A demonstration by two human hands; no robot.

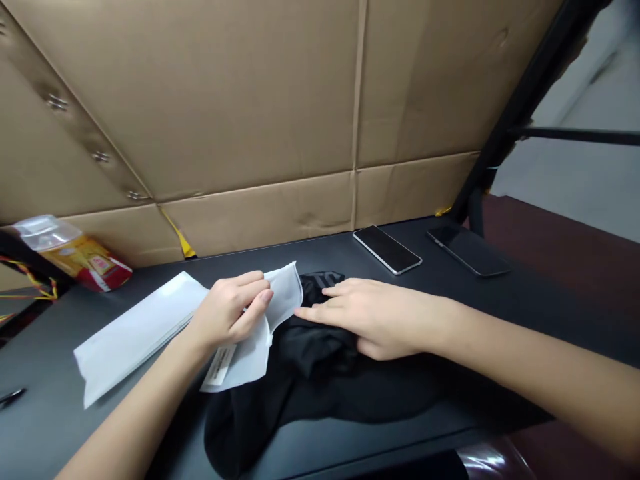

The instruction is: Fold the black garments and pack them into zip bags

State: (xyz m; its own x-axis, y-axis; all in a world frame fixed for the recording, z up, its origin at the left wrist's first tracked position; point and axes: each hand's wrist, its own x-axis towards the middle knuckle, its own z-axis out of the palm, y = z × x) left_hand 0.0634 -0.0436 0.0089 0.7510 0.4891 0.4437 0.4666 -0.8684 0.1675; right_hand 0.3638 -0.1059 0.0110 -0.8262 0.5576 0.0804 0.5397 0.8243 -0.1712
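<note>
Between the thumb and curled fingers of my left hand [235,307] is a thin white pouch [260,360] with a stitched-looking edge. A small printed label [221,365] shows on its lower left. My right hand [360,313] lies palm down over a crumpled black garment [320,373], fingers stretched out. Its index fingertip meets the pouch's right edge; whether it presses on the pouch or the cloth, I cannot tell. Part of the garment is hidden under the right hand and the pouch. Left of my left hand lies a folded white packet [137,337], flat on the table.
Two phones [387,249] [467,250] lie at the back right of the dark table [45,360]. A clear-lidded jar with a yellow and red label [83,257] stands at the back left. A pen [11,398] rests at the left edge. Cardboard [250,100] walls the back.
</note>
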